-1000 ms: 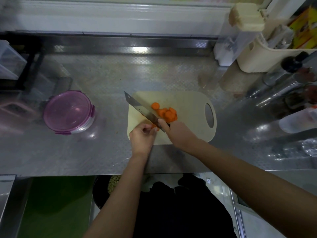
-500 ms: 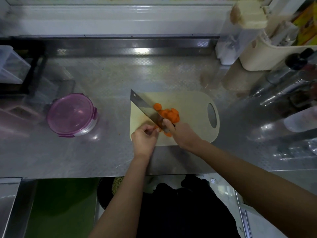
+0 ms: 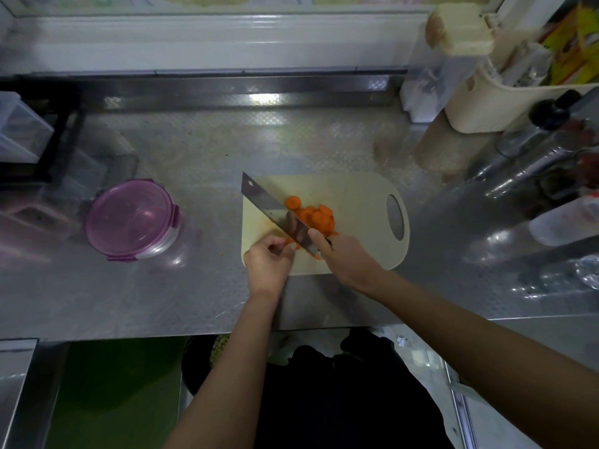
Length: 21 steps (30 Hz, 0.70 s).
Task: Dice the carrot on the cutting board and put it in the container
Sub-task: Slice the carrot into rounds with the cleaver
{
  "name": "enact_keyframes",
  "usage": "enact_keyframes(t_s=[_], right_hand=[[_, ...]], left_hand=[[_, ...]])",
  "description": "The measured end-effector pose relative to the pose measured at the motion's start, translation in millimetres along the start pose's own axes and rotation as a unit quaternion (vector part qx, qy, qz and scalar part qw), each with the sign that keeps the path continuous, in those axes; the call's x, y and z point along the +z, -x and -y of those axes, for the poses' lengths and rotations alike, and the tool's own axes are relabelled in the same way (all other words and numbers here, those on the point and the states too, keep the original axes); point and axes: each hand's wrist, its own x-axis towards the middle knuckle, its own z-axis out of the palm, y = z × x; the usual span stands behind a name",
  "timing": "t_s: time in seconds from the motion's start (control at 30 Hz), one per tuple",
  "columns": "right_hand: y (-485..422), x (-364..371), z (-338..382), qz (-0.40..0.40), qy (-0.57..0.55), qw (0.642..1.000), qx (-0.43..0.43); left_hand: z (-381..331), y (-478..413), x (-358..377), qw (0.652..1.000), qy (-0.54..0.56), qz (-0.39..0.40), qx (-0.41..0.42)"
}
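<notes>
Left hand: fingers curled, pinching a small orange carrot stub on the near left part of the beige plastic cutting board; the stub is mostly hidden.
Right hand: grips the handle of the broad steel knife, whose blade touches the left fingertips.
Carrot slices: orange rounds heaped just right of the blade, beyond the right hand.
Container: round, purple lid on, on the steel counter, well left of both hands.

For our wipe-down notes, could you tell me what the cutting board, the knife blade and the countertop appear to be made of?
Cutting board: probably plastic, matte cream, with a moulded handle hole.
Knife blade: likely steel, shiny grey, showing reflections.
Countertop: likely embossed stainless steel, from its glare and fine dimpled pattern.
</notes>
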Motion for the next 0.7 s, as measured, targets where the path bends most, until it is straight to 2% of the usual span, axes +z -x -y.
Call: enact_keyframes(t_s=[0.37,0.43,0.47,0.53,0.6,0.7], right_hand=[[4,1,4,0.011,-0.008,1.000,0.001],[4,0,10,0.011,-0.023,0.999,0.029],[2,-1,12,0.001,-0.077,0.995,0.066],[2,-5,15,-0.017,-0.117,0.987,0.109],[-1,-6,20,-0.025,-0.098,0.986,0.134],[-13,-3,16,-0.029,-0.092,0.988,0.123]], left_hand=[[-1,1,1,1.000,0.003,-0.006,-0.018],[-1,0,2,1.000,-0.006,-0.010,-0.018],[-2,0,1,1.000,-0.011,-0.012,-0.016],[-2,0,1,1.000,-0.018,-0.012,-0.010],[-3,1,1,1.000,-0.023,-0.012,-0.006],[-5,0,2,1.000,-0.017,-0.014,-0.012]])
